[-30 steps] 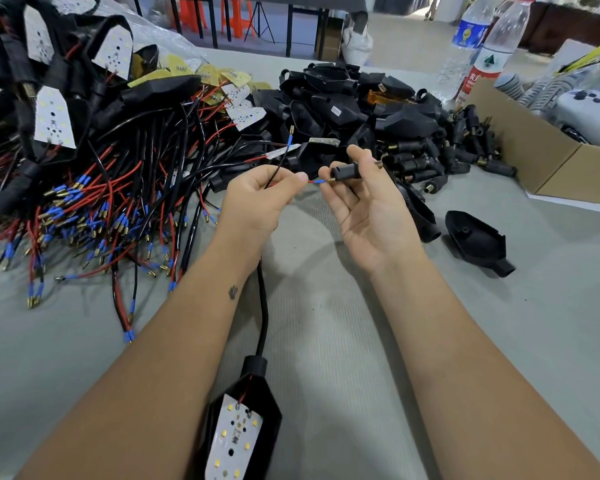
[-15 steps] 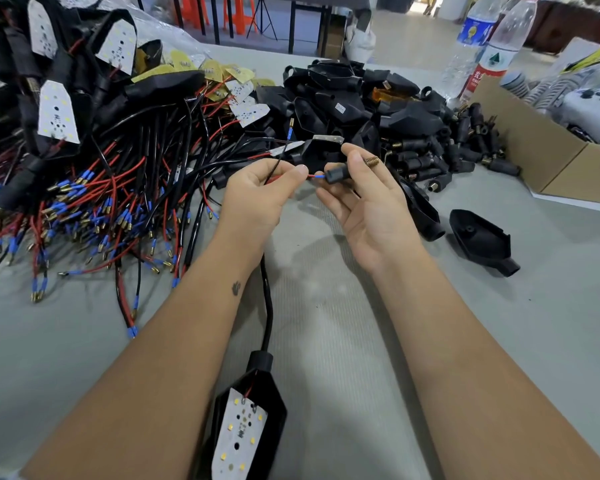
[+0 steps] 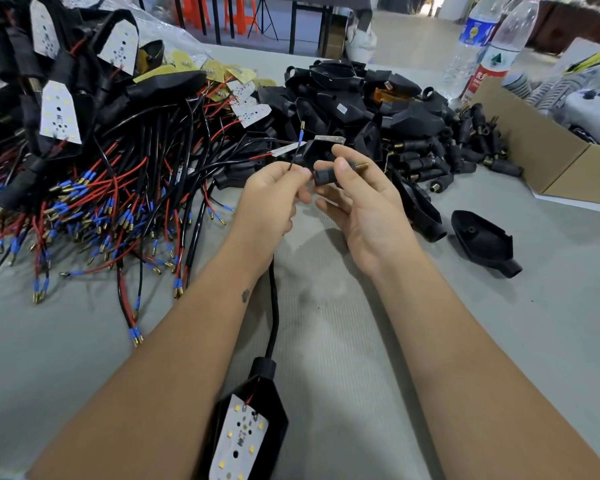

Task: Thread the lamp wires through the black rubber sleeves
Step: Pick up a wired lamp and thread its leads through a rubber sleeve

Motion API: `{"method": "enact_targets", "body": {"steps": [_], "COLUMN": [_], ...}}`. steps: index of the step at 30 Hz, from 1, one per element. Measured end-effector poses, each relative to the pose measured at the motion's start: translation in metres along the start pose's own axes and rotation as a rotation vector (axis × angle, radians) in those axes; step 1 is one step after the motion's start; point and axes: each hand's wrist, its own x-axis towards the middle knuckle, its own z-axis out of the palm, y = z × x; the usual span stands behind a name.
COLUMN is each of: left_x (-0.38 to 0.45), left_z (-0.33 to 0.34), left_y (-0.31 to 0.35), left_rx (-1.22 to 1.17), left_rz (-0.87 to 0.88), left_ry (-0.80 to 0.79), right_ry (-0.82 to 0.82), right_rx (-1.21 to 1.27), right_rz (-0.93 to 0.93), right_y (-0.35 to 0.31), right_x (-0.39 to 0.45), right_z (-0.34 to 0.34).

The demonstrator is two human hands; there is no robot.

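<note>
Item: 1 black rubber sleeve [image 3: 326, 175] with brass threaded end, pinched between thumb and fingers of the right hand [image 3: 364, 206] above worktop centre. Left hand [image 3: 274, 199] pinches the lamp wires [image 3: 296, 157] at its fingertips, just at the sleeve's 9 o'clock mouth; 1 blue-tipped lead stands up free toward 12 o'clock. The black cable [image 3: 274, 306] runs down to the lamp head [image 3: 246, 427] at 6 o'clock. Handling advice, as judgement: keep both leads together and straight, feed terminals first, hold the sleeve's bore in line with the wires, and gather the stray lead before pushing. Surroundings: wired-lamp pile [image 3: 84, 174] at 9 to 11 o'clock, near the left forearm; housing pile [image 3: 361, 98] at 12; cardboard box [image 3: 551, 161] at 2; 1 loose housing [image 3: 482, 240] at 3. Bare grey worktop [image 3: 361, 341] lies between the forearms.
</note>
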Motion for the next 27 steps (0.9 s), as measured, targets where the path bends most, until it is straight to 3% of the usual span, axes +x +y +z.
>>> {"method": "enact_targets", "body": {"steps": [3,7,12,21,27], "left_x": [0.002,0.001,-0.001,-0.002,-0.002], "left_z": [0.001,-0.001,-0.003,-0.002,-0.001], "left_y": [0.001,-0.004,-0.008,-0.004,-0.001], "left_rx": [-0.073,0.103,0.075,-0.065,-0.027], "left_rz": [-0.064,0.063,0.168,0.098,0.066], "left_ry": [0.05,0.051,0.002,-0.019,-0.069], "right_ry": [0.016,0.035,0.04,0.098,0.134], "right_rx": [0.017,0.003,-0.019,0.013,0.024], "right_rz": [-0.005,-0.014,-0.005,0.0,0.009], "right_y": [0.0,0.001,0.002,0.001,0.002], "right_x": [0.001,0.001,0.001,0.002,0.004], "right_z": [-0.001,-0.002,-0.001,-0.002,-0.004]}}
